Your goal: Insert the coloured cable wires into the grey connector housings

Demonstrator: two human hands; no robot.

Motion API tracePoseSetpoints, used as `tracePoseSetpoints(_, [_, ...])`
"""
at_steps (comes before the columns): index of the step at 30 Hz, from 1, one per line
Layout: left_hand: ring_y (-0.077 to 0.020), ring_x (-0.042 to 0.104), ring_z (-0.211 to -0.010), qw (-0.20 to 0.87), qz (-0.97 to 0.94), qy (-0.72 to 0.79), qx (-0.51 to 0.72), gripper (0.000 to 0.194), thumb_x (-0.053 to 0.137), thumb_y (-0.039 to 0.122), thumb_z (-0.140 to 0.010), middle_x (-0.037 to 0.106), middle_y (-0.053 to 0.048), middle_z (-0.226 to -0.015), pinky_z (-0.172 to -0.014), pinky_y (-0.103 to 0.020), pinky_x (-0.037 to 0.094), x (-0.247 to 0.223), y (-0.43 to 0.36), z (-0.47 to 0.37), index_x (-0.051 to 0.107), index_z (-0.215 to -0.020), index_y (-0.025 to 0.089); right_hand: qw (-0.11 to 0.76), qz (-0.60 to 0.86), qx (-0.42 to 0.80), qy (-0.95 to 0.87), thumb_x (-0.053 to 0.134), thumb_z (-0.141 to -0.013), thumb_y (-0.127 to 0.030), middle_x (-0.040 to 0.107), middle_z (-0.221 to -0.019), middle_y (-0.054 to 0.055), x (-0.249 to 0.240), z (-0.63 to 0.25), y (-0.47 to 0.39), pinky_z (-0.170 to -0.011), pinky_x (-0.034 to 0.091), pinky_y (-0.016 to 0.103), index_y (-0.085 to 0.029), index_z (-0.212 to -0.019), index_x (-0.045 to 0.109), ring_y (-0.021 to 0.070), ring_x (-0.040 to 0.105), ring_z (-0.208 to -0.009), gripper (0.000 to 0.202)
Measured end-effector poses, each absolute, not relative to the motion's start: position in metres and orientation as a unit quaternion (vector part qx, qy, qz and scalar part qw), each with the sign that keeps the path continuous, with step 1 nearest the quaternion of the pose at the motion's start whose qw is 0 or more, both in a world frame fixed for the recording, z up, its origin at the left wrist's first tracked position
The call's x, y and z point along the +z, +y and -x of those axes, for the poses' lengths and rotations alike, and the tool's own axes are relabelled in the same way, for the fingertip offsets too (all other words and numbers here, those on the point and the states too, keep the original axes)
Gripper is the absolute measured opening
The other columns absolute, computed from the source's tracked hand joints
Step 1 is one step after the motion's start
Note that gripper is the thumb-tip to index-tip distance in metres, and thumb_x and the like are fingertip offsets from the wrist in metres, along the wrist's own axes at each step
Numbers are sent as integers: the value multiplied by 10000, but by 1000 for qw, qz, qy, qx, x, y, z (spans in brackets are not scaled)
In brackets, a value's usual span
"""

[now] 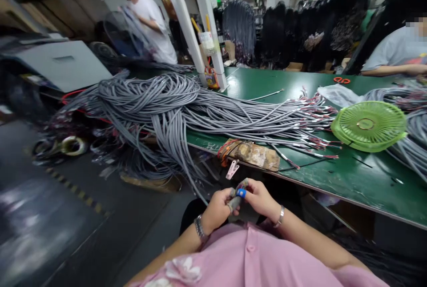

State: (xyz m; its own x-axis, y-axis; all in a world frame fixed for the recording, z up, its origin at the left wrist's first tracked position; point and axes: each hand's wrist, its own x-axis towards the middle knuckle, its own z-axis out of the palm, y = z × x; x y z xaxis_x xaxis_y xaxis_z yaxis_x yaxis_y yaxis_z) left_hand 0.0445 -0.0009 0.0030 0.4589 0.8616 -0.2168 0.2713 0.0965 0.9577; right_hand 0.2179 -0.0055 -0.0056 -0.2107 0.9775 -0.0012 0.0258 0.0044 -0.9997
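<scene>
Close to my body, just off the bench edge, my left hand [216, 209] and my right hand [262, 196] meet with fingers closed. A grey cable [199, 194] hangs from the bench and runs into my left hand, which is wrapped round its end. Grey finger covers are on some fingertips, and a blue band [241, 193] is on my right thumb. My right fingers pinch at the cable's end, where a little dark red shows; the tip itself is mostly hidden. Just beyond my hands is a pink clip [232, 169] at the bench edge, beside a worn wooden block [258, 156].
A large bundle of grey cables [150, 93] lies along the green bench [360, 193], with stripped red ends to the right. A green fan [368, 125] sits at right. White posts [208, 25] rise from the bench. Two people [153, 16] [393, 51] are beyond it.
</scene>
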Motion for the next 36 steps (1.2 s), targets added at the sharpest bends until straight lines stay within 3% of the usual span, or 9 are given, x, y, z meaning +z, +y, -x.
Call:
tracePoseSetpoints(7, [-111,594,-509,610,-598,449,260,286,633,414,-775,608,-20,-613,-472,-196,468,7,-1,-37,598,-720,137,407,457,484,-625,574,-862,-332,660,-806,36,4,-217,-12,-650,469,285,-197,-895,644,164,573,-700,156])
tracePoseSetpoints(13, [-107,599,-538,605,-560,452,341,357,634,480,-777,617,-28,-646,-483,-185,449,1,-7,-29,588,-698,134,406,482,507,-588,617,-837,-391,636,-789,38,-5,-207,-10,-592,457,271,-199,-873,622,159,540,-669,195])
tracePoseSetpoints(21, [-123,625,-525,635,-442,460,435,324,623,444,-796,638,-37,-643,-469,-196,432,3,-9,-26,615,-755,123,448,469,553,-523,677,-793,-368,573,-694,-1,-2,-193,-14,-572,424,252,-197,-773,598,134,496,-628,189])
tracePoseSetpoints(30, [-88,558,-424,651,-385,457,468,311,668,426,-756,613,-16,-608,-354,-171,278,3,-9,-29,603,-751,122,416,449,446,-653,644,-825,-329,604,-746,24,-3,-193,-19,-634,430,283,-197,-762,632,156,521,-678,147])
tracePoseSetpoints(36, [-72,532,-390,652,-386,472,450,288,666,401,-753,607,-3,-581,-352,-172,237,3,-9,-26,565,-711,135,413,463,528,-579,584,-860,-408,591,-733,10,-1,-199,-14,-611,437,267,-194,-804,590,144,521,-658,221])
